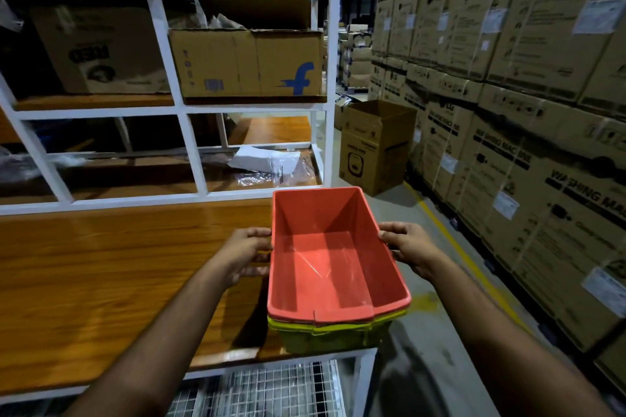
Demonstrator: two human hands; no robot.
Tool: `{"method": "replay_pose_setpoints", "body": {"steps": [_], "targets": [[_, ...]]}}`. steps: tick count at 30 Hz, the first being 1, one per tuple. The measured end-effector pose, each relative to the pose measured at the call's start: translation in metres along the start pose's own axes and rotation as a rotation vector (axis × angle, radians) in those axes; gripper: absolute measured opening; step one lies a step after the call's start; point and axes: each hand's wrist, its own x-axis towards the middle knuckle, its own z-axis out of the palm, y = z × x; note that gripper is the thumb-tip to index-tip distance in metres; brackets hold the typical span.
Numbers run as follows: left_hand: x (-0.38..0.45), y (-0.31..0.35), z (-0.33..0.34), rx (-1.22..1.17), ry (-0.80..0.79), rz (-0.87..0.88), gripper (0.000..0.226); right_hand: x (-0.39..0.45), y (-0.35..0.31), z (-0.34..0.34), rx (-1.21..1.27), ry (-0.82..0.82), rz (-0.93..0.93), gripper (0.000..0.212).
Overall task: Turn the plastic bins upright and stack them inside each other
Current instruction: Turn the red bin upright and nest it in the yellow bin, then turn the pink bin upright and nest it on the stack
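A red plastic bin stands upright, nested inside a yellow-green bin whose rim and front wall show below it. The stack sits at the right end of a wooden table top. My left hand grips the red bin's left rim, thumb on top and fingers curled against the outer wall. On the opposite rim, my right hand holds on the same way. The red bin is empty inside.
A white metal shelf frame rises behind the table, holding cardboard boxes and plastic wrap. Stacked appliance cartons wall off the right side. An open brown carton stands on the grey floor by a yellow line.
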Motion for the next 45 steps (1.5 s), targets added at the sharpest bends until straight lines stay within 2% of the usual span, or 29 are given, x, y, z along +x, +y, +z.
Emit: {"method": "replay_pose_setpoints", "body": {"steps": [11, 21, 24, 26, 28, 32, 35, 41, 45], "targets": [[0.002, -0.013, 0.005, 0.089, 0.066, 0.017, 0.022, 0.0, 0.007, 0.009, -0.106, 0.071, -0.073, 0.018], [0.0, -0.019, 0.011, 0.117, 0.116, 0.027, 0.028, 0.001, 0.018, 0.008, -0.206, 0.129, -0.064, 0.024], [0.003, -0.021, 0.008, 0.186, 0.201, 0.08, 0.038, -0.004, 0.011, 0.01, -0.442, 0.242, -0.132, 0.036], [-0.001, -0.02, 0.005, 0.335, 0.26, 0.159, 0.039, -0.011, 0.002, 0.014, -0.701, 0.341, -0.234, 0.04], [-0.009, -0.019, 0.002, 0.501, 0.303, 0.247, 0.04, -0.018, -0.01, 0.024, -0.848, 0.365, -0.367, 0.04], [-0.034, -0.027, -0.019, 0.862, 0.375, 0.439, 0.045, -0.027, -0.031, 0.063, -0.985, 0.197, -0.602, 0.05], [-0.067, -0.041, -0.046, 1.07, 0.466, 0.426, 0.052, -0.044, -0.038, 0.109, -1.13, 0.047, -0.706, 0.062], [-0.142, -0.087, -0.144, 1.134, 0.649, 0.365, 0.062, -0.098, -0.035, 0.233, -1.256, -0.195, -0.854, 0.069], [-0.193, -0.119, -0.227, 1.184, 0.749, 0.325, 0.064, -0.135, -0.026, 0.331, -1.259, -0.268, -0.884, 0.07]]}}
